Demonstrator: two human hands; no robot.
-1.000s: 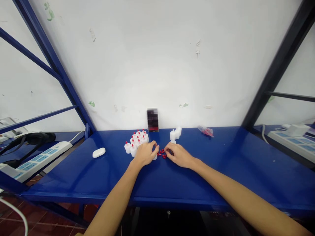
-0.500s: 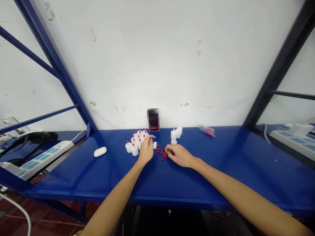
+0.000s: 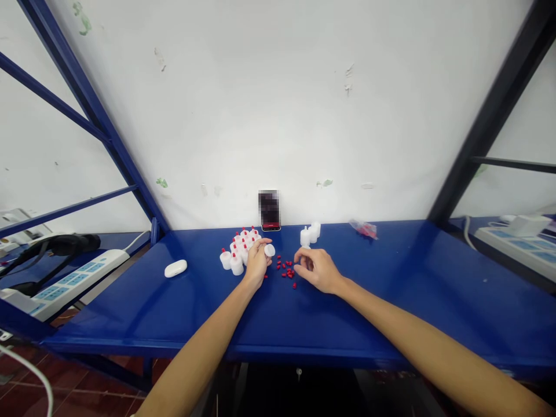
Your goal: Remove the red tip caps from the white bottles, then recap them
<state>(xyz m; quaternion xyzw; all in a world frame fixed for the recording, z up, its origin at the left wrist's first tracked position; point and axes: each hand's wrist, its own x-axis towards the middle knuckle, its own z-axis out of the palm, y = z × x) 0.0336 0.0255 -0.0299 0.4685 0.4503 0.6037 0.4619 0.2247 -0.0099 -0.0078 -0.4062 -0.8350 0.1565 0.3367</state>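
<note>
Bottle (image 3: 270, 251) turns its round end to us

Since the earlier frame, we also part the fingers of our right hand (image 3: 318, 271); they stand spread beside loose red caps (image 3: 289, 273) on the desk (image 3: 330, 330). With our left hand (image 3: 257, 263) we pinch the bottle, just right of the capped bottles (image 3: 237, 266). Uncapped bottles (image 3: 305, 237) stand behind our right hand.

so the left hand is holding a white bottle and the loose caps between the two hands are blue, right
The loose caps are red, not blue, as the head view shows. They do lie between the left hand, which holds a white bottle, and the right hand.
</note>
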